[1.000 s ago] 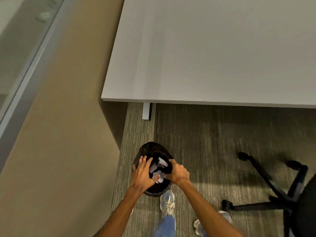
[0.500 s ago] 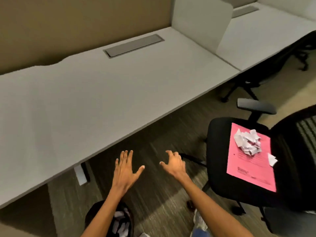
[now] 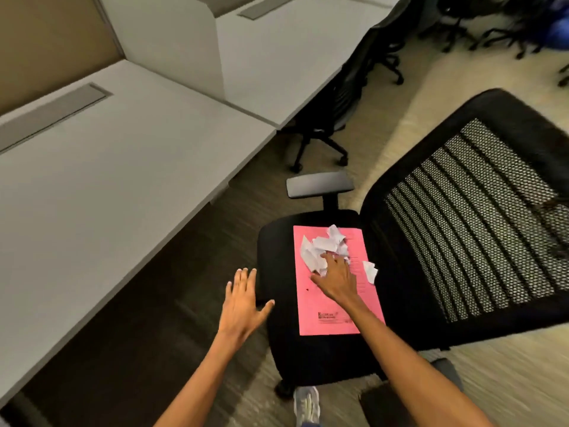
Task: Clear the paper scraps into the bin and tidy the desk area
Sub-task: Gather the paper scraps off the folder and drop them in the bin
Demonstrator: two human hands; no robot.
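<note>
A pile of white paper scraps (image 3: 320,246) lies on a pink sheet (image 3: 334,312) spread over the seat of a black office chair (image 3: 311,359). One loose scrap (image 3: 370,271) sits at the sheet's right edge. My right hand (image 3: 337,277) rests flat on the sheet, fingers spread, fingertips touching the near side of the pile, holding nothing. My left hand (image 3: 244,298) hovers open beside the seat's left edge, fingers apart and empty. The bin is out of view.
A long white desk (image 3: 101,186) runs along the left, with a white divider panel (image 3: 172,41) and a second desk behind it. The chair's mesh backrest (image 3: 480,217) and armrest (image 3: 320,184) stand right of the seat. Another black chair (image 3: 341,97) is tucked further back.
The view swung from the bin on the floor up and right to the chair. Both hands left the bin and reached forward; my right hand now touches the scrap pile.
</note>
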